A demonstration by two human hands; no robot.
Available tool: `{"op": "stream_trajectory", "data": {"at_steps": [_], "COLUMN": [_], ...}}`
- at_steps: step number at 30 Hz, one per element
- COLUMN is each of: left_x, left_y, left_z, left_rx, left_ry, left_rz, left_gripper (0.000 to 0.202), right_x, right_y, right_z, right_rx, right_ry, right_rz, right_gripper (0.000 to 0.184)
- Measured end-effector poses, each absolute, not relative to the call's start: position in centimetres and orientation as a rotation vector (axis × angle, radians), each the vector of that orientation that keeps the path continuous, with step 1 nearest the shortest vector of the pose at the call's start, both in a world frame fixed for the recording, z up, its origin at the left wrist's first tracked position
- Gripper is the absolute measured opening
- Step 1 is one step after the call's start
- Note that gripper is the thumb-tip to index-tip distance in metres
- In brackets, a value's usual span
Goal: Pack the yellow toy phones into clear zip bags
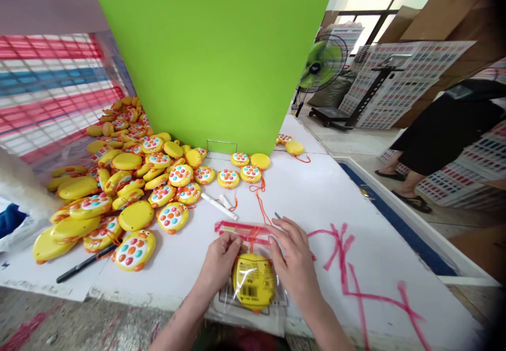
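A clear plastic bag with a red zip strip along its top lies at the table's front edge. Inside it is a yellow toy, its back with a printed label and barcode facing up. An orange cord shows at the bag's mouth. My left hand is closed, pinching the bag's upper left edge between thumb and fingers. At the upper right corner, my right hand grips the bag with thumb and index finger. A thin grey tip sticks out beyond its fingers; the rest is hidden.
A large pile of yellow toys with coloured dots covers the left. White pens lie mid-table, a black marker at front left. A tall green panel stands behind. A fan and a person's legs are at right.
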State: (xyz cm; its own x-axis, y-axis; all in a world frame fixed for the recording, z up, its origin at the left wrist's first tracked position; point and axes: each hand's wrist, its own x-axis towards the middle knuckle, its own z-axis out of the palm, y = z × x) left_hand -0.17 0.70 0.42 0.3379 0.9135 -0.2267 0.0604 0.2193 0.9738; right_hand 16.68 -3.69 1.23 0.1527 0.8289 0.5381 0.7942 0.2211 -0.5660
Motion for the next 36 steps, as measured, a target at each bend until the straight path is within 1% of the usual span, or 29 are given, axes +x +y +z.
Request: {"op": "stream_trajectory", "data": {"at_steps": [2,5,9,13,16,20,23,29,32,36], "left_x": [-0.2,-0.3,-0.3,-0.1,0.0,-0.1,-0.1,-0.4,-0.8,-1.4], "left_y": [0.8,0.8,0.6,0.4,0.4,0.4,0.4,0.5,0.7,0.9], "left_z": [0.4,0.4,0.6,0.8,0.9,1.3,1.5,0.6,0.2,0.3], "left_rx": [1.225,1.274,1.353,1.398,1.439,1.472,1.434,1.313,1.234,1.084], "left_ry": [1.074,1.084,1.142,1.195,1.216,1.233,1.176,1.033,0.939,0.761], "left_rz": [0.777,0.783,0.76,0.743,0.751,0.765,0.771,0.799,0.793,0.741], "left_gripper": [0.03,0.028,0.025,0.023,0.022,0.022,0.022,0.022,0.028,0.045], "right_x": [16.4,16.2,16.4,16.6,16.5,16.4,16.2,15.6,15.5,15.7], "right_y": [-3.4,-2.6,-1.2,-0.2,-0.1,-0.3,-0.5,-0.9,-1.0,-1.1], "right_z": [1.5,1.9,2.0,1.9,2.3,3.3,4.2,5.1,4.9,4.5], "right_rx": [-1.551,-1.645,-1.897,-1.932,-1.794,-1.636,-1.516,-1.488,-1.432,-1.308], "right_ry": [-1.724,-1.884,-2.092,-2.254,-2.325,-2.432,-2.443,-2.065,-1.944,-1.759], "right_rz": [-0.03,-0.053,-0.071,0.032,0.16,0.344,0.567,1.003,1.163,1.346], "right_gripper": [0.026,0.02,0.027,0.024,0.015,0.026,0.031,0.039,0.043,0.047]}}
